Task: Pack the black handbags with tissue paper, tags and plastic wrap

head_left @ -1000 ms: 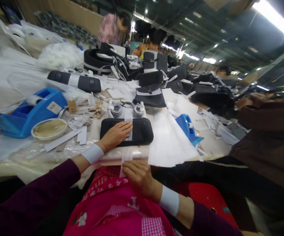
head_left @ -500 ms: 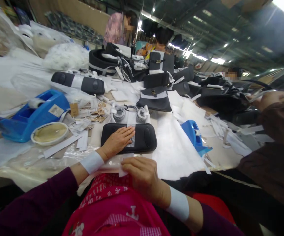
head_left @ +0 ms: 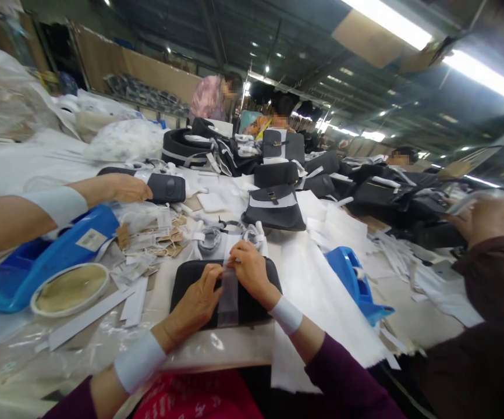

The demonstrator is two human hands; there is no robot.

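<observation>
A black bag (head_left: 191,285) lies flat at the near edge of the table, with a pale translucent strip (head_left: 229,297) running down its middle. My left hand (head_left: 197,297) rests on the bag just left of the strip, fingers bent. On the strip's upper part is my right hand (head_left: 251,270), its fingers pinched together; what they hold is too small to make out. Wrapped straps (head_left: 210,240) lie behind the bag. White bands circle both my wrists.
At the left, another person's hand (head_left: 132,188) touches a second black bag (head_left: 169,187). Blue tape dispensers (head_left: 81,241) (head_left: 350,279) stand on both sides. A round dish (head_left: 71,289) sits left. Piled bags (head_left: 273,206) lie behind; a brown-sleeved arm (head_left: 487,273) is at right.
My right hand has risen from the table edge onto the strip. My left hand has shifted left with bent fingers. The bag's ovals no longer show. Another person's arm has entered from the left.
</observation>
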